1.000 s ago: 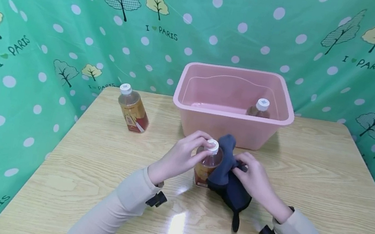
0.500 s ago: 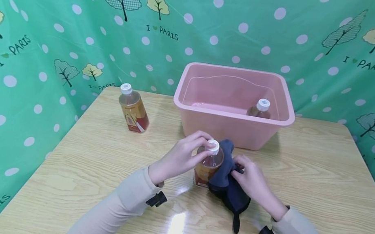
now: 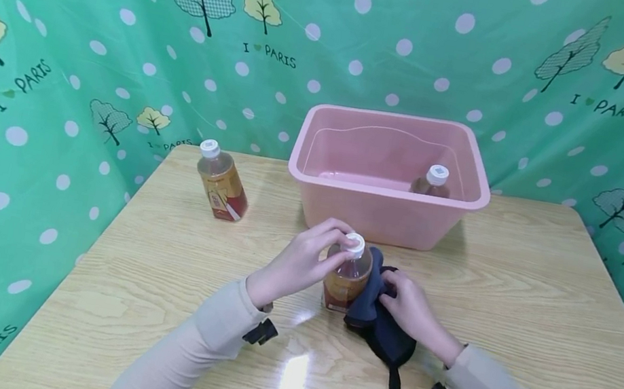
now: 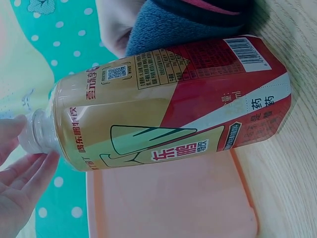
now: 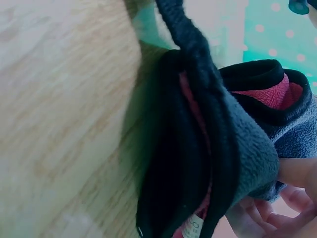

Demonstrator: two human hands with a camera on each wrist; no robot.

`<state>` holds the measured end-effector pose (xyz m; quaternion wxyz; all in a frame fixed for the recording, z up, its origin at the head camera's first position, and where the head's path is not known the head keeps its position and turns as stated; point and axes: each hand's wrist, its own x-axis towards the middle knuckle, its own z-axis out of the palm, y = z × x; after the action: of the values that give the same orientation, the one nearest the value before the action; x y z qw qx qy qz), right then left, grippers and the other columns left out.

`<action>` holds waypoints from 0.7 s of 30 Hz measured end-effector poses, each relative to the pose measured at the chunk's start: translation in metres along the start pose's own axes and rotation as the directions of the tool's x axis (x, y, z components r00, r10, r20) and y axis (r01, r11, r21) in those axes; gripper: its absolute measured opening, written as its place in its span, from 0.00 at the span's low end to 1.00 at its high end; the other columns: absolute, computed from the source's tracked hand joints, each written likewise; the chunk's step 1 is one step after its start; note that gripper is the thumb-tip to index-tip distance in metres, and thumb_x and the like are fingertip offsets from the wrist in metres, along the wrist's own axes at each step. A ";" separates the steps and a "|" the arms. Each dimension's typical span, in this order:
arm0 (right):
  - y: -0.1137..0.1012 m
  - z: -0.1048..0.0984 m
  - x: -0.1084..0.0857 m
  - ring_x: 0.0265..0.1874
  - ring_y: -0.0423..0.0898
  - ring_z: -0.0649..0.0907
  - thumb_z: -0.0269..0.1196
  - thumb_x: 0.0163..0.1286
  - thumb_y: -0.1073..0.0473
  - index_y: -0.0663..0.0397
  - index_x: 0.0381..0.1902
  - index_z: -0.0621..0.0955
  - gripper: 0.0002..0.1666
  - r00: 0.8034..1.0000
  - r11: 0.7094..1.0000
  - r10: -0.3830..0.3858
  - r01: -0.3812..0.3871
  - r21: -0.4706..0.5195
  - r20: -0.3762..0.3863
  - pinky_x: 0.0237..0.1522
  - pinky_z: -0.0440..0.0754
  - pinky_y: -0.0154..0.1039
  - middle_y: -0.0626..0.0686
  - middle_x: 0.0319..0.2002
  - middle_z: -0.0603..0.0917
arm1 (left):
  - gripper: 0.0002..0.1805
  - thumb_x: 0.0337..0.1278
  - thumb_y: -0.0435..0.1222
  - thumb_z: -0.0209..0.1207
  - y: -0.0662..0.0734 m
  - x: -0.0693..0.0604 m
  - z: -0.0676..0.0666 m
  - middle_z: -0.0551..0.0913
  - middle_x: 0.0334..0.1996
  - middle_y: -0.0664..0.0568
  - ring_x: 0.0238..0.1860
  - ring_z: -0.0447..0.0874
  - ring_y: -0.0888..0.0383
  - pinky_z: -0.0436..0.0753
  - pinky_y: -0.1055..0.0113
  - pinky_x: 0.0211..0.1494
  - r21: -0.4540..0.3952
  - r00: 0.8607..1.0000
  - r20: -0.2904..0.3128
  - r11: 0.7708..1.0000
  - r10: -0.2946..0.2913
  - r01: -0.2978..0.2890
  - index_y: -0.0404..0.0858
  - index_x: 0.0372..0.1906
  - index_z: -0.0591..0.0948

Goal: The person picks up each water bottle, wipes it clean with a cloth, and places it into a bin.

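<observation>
On the table stands a drink bottle (image 3: 343,287) with a gold and red label, upright in front of the pink tub. My left hand (image 3: 304,258) pinches its white cap (image 3: 354,244) between thumb and fingers. Against the bottle's right side lies a bunched blue-grey cleaning cloth (image 3: 390,337) with black edging and a hanging loop. My right hand (image 3: 416,314) pinches a fold of that cloth. Pink inner fabric (image 5: 272,96) and a small white tag (image 5: 192,226) show in the right wrist view. How far the cloth reaches behind the bottle is hidden.
The pink tub (image 3: 373,217) stands at the back of the table (image 3: 527,313), directly behind my hands. One bottle (image 3: 433,182) is inside it at the right. Another bottle (image 3: 223,185) stands at the back left, near the green curtain (image 3: 133,6).
My right hand has come down towards the table's near side, and the cloth's raised upper end has sunk along the bottle's side. My left hand and the bottle stay put.
</observation>
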<state>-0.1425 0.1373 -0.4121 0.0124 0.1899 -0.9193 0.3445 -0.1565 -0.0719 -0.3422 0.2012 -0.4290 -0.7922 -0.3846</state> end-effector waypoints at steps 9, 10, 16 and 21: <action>0.001 0.003 -0.001 0.31 0.48 0.77 0.60 0.53 0.75 0.62 0.33 0.77 0.09 0.999 1.000 0.027 -0.027 -0.003 0.018 0.29 0.74 0.42 0.56 0.32 0.78 | 0.04 0.50 0.27 0.58 -0.001 0.000 0.001 0.76 0.38 0.47 0.40 0.76 0.59 0.74 0.77 0.45 0.002 1.000 0.001 1.000 -0.006 0.006 0.33 0.33 0.78; 0.001 0.002 -0.001 0.30 0.47 0.76 0.60 0.53 0.75 0.62 0.33 0.77 0.09 1.000 1.000 0.025 -0.025 -0.001 0.013 0.29 0.74 0.41 0.56 0.32 0.78 | 0.04 0.50 0.27 0.58 -0.001 0.000 0.001 0.76 0.38 0.47 0.40 0.76 0.59 0.74 0.78 0.45 0.002 1.000 0.000 1.000 -0.004 0.004 0.33 0.33 0.78; -0.008 -0.006 -0.004 0.28 0.46 0.76 0.60 0.50 0.77 0.61 0.31 0.77 0.10 0.997 0.999 -0.021 0.024 0.038 -0.068 0.29 0.74 0.39 0.54 0.29 0.77 | 0.04 0.50 0.28 0.58 0.000 0.000 0.001 0.76 0.38 0.46 0.40 0.76 0.59 0.74 0.78 0.46 -0.001 1.000 -0.005 1.000 0.009 -0.009 0.33 0.33 0.78; -0.021 -0.020 -0.006 0.29 0.46 0.76 0.60 0.50 0.77 0.62 0.30 0.78 0.11 0.987 0.995 -0.070 0.080 0.060 -0.147 0.29 0.74 0.39 0.53 0.29 0.77 | 0.03 0.50 0.27 0.58 0.000 0.000 0.000 0.76 0.38 0.46 0.38 0.76 0.60 0.76 0.75 0.43 0.001 1.000 -0.004 1.000 0.009 -0.009 0.33 0.32 0.78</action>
<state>-0.1316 0.1373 -0.3848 0.0856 0.1992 -0.8964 0.3866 -0.1566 -0.0717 -0.3426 0.2048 -0.4317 -0.7899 -0.3843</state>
